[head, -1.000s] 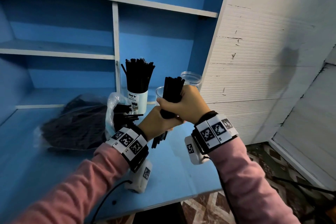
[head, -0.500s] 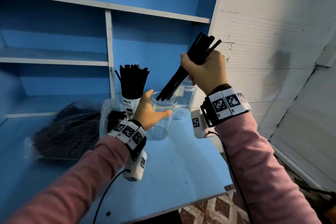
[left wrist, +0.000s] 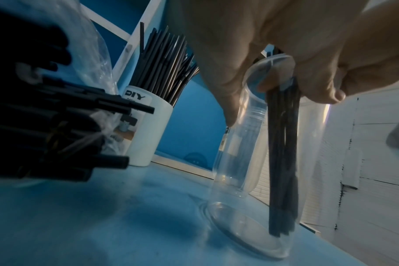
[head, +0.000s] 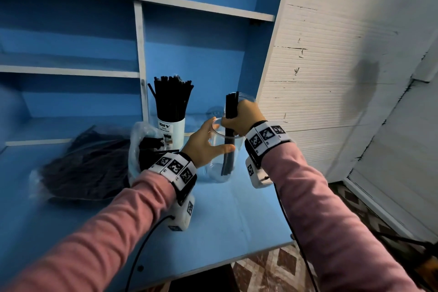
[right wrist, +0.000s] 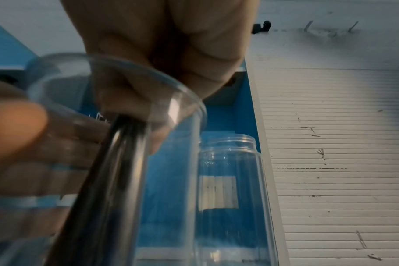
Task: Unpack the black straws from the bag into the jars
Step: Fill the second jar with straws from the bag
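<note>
**Straw bundle going into the clear jar**

Right hand (head: 241,115) is fisted around a small bundle of black straws (head: 229,140), thumb and fingers wrapped tight about its upper part, fist sitting right at the mouth of the clear jar (head: 221,168). The bundle stands nearly upright inside the jar, lower ends down close to the bottom; from the left wrist view I honestly can't tell if they're touching the base. A bit of the bundle pokes up above the fist.

Left hand (head: 203,144) steadies that same jar from the side, thumb (head: 225,148) stretched across the near wall and the fingers curved around the far side near the rim. Both forearms come in from below in pink sleeves (head: 331,220), wrists bent slightly inward toward each other, each with a checker-marked band.

Jar stands on the blue table (head: 225,220), near its right end. Just behind it is a second clear jar (right wrist: 230,180), with nothing in it that I can see, over by the white ribbed wall panel (head: 320,78). To the left is a white DIY cup (head: 171,130) already stuffed with straws fanning out the top. Further left lies the plastic bag (head: 90,163), on its side, mouth toward the jars, loads of black straws inside and a few ends sticking out. Blue shelves (head: 71,69) behind all of it.
</note>
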